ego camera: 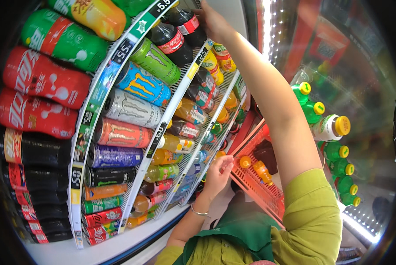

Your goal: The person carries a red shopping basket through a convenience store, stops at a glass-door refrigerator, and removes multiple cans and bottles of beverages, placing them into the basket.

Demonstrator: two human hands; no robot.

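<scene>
My right hand (212,20) reaches up to the top of the view beside dark cola bottles (188,26) with red labels on a cooler shelf; its fingertips are partly hidden, so its hold cannot be made out. Lower down, my left hand (220,170) has bent fingers beside the corner of a red plastic basket (251,193), and whether it grips the rim is unclear. Inside the basket lie orange drink bottles (262,171) and a dark item (265,152). Monster energy drink cans (131,109) lie nearest on the shelf left of my hands.
Large soda bottles (47,78) fill the shelf at the left. Curved shelf edges (101,86) with price tags cross the view. On the right, a glass door (347,99) shows green bottles with yellow caps (342,165) and a bright light strip (360,227).
</scene>
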